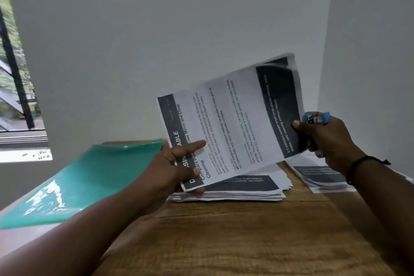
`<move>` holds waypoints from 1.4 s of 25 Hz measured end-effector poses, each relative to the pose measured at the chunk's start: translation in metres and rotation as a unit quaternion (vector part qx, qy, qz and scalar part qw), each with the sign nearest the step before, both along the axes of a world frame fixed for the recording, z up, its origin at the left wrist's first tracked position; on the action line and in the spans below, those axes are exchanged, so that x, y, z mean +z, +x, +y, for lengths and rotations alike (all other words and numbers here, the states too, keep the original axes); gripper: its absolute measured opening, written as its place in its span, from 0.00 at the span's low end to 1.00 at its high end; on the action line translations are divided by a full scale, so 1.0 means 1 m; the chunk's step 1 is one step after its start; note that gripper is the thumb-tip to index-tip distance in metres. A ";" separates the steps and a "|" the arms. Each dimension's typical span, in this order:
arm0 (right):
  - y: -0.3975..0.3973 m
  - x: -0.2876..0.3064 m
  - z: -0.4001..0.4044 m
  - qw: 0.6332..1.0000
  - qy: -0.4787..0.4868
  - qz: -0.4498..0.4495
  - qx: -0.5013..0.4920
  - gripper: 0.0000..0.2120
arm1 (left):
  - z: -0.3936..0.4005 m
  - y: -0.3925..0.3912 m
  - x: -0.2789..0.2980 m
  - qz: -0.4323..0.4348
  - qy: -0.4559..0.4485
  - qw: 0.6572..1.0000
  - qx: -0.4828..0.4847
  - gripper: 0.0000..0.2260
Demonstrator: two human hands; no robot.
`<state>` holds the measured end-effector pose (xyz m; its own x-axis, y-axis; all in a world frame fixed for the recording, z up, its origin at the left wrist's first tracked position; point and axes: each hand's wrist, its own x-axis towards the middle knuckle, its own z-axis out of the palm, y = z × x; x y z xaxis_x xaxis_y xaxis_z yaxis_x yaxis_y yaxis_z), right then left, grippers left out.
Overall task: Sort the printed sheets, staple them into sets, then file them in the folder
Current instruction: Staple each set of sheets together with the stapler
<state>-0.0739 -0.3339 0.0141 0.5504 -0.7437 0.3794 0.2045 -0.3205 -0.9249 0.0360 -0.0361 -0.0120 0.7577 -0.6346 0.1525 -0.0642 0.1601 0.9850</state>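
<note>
A set of printed sheets (233,119) with dark header bands is held up above the wooden table. My left hand (177,168) pinches its lower left corner, thumb on top. My right hand (327,136) grips a blue stapler (318,117) at the set's right edge, thumb pressed on the paper. A stack of printed sheets (242,188) lies on the table under the raised set. A second, smaller pile of sheets (320,177) lies to the right, partly behind my right wrist. The green plastic folder (85,181) lies at the left, over the table's edge.
The wooden table (235,237) runs toward me, bare in front. White walls close off the back and right side. A window (15,78) sits at the far left, with a ledge below it.
</note>
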 end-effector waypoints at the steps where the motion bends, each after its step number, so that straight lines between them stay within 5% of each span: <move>1: -0.001 0.000 0.000 1.000 0.005 -0.003 -0.007 0.07 | -0.001 -0.001 0.000 0.011 0.009 1.000 -0.007 0.21; 6: 0.003 -0.006 -0.002 0.999 -0.002 0.019 -0.033 0.14 | -0.003 -0.008 -0.001 0.014 0.049 0.998 -0.024 0.16; 10: 0.009 0.000 0.007 0.995 -0.058 0.027 -0.079 0.18 | -0.002 -0.006 0.004 -0.039 -0.011 0.999 0.036 0.17; 14: 0.008 0.008 0.061 0.990 0.037 0.036 0.131 0.14 | 0.003 -0.006 0.018 -0.073 -0.092 0.988 0.103 0.17; 18: 0.006 -0.006 0.120 0.870 0.180 0.125 0.442 0.17 | 0.007 -0.009 0.023 -0.099 -0.120 0.978 0.136 0.20; 21: 0.005 -0.018 0.139 0.791 0.259 0.126 0.540 0.19 | 0.007 -0.016 0.022 -0.133 -0.107 0.976 0.136 0.23; 24: 0.005 -0.022 0.141 0.756 0.304 0.087 0.572 0.22 | 0.007 -0.023 0.022 -0.139 -0.105 0.978 0.110 0.24; 35: 0.008 -0.025 0.138 0.793 0.266 0.008 0.548 0.31 | 0.008 -0.030 0.017 -0.159 -0.032 0.983 0.091 0.27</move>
